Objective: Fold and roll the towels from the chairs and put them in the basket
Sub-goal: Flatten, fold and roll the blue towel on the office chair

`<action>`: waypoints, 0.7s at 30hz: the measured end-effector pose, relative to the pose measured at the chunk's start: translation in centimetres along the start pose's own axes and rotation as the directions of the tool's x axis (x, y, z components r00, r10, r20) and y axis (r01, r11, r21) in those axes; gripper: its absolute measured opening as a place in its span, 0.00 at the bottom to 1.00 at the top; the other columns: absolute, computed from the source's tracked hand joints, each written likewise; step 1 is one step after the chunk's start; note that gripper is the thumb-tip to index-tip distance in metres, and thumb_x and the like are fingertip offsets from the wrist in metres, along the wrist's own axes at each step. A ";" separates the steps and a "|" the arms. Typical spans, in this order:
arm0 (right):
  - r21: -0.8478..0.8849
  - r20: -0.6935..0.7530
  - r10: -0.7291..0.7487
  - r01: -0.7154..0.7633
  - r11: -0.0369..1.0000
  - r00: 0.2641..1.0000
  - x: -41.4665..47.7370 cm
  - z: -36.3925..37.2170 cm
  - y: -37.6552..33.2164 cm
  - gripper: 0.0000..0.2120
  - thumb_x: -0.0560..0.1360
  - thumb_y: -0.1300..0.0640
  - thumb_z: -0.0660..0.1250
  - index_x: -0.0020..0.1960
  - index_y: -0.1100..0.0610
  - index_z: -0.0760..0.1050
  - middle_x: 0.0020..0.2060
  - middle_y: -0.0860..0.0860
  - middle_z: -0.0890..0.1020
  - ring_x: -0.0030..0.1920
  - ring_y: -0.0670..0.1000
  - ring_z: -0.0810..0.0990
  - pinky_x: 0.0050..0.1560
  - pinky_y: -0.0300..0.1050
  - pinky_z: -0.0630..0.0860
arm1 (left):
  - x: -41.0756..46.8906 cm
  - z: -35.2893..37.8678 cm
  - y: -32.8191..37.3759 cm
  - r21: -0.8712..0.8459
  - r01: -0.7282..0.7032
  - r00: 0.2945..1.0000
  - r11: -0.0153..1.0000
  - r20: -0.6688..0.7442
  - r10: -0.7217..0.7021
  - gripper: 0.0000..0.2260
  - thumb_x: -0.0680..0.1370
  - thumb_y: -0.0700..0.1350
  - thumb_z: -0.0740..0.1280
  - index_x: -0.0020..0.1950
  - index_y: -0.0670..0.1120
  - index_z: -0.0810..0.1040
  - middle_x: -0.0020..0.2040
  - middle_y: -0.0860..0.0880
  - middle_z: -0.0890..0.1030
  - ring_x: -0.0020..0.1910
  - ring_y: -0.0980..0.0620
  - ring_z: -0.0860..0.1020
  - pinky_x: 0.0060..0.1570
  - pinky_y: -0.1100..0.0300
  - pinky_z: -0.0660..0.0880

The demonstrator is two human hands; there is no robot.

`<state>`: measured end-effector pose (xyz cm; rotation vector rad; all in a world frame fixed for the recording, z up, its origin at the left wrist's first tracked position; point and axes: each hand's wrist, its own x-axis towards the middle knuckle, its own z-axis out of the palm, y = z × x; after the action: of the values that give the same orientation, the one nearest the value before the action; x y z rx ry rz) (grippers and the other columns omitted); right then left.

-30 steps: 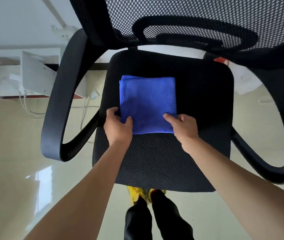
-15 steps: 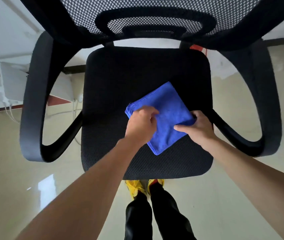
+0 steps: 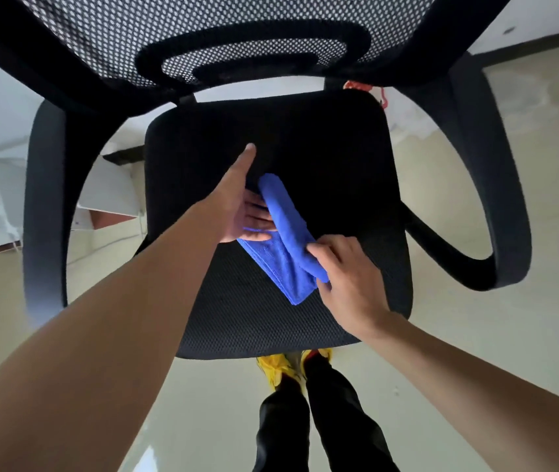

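A blue towel (image 3: 283, 243) lies on the black mesh seat of an office chair (image 3: 322, 148), turned diagonally and partly rolled: a rolled ridge runs along its right side, a flat folded part lies left of it. My left hand (image 3: 242, 206) is flat and open, fingers spread, pressing the roll's upper left side. My right hand (image 3: 344, 274) grips the lower end of the roll with thumb and fingers. No basket is in view.
The chair's two curved black armrests (image 3: 45, 206) (image 3: 482, 185) flank the seat, and its mesh backrest (image 3: 237, 35) rises at the top. My legs and yellow shoes (image 3: 283, 367) stand at the seat's front edge. White furniture (image 3: 9, 195) sits at left on the pale floor.
The folded towel was first turned diagonally on the seat, then partly rolled from its right side. My left hand opened flat against the roll. My right hand moved onto the roll's lower end.
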<state>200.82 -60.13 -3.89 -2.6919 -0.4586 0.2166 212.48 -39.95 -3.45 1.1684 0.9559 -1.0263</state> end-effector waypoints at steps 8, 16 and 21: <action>0.119 -0.018 0.181 -0.177 0.977 0.983 -3.2 0.9 -0.5 0.28 0.66 0.65 0.72 0.63 0.49 0.76 0.55 0.49 0.76 0.53 0.53 0.75 0.31 0.44 0.77 | -0.1 0.2 -0.8 0.162 -0.088 0.972 0.983 -0.203 0.120 0.04 0.73 0.34 0.64 0.46 0.42 0.75 0.47 0.43 0.77 0.43 0.47 0.77 0.43 0.54 0.79; -0.065 -0.066 -0.220 0.216 0.974 0.973 -3.2 2.5 -0.7 0.19 0.66 0.64 0.70 0.54 0.51 0.81 0.47 0.49 0.79 0.46 0.54 0.74 0.43 0.49 0.69 | 0.2 -3.1 -3.2 0.056 -0.236 0.943 0.970 -0.226 0.243 0.24 0.67 0.26 0.60 0.59 0.43 0.78 0.53 0.41 0.78 0.50 0.46 0.77 0.49 0.54 0.78; -0.151 0.056 -0.255 0.261 0.953 0.965 -3.4 4.3 -0.6 0.20 0.66 0.63 0.70 0.57 0.52 0.80 0.45 0.50 0.78 0.43 0.55 0.74 0.40 0.50 0.69 | 0.4 -2.7 -4.9 0.396 -0.374 0.822 0.839 -0.278 0.498 0.26 0.69 0.27 0.62 0.62 0.48 0.74 0.45 0.47 0.79 0.40 0.51 0.77 0.37 0.59 0.77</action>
<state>196.56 -59.25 -7.30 -2.7457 -0.8653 0.1594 207.73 -37.78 -5.48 1.8152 0.7544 -0.5982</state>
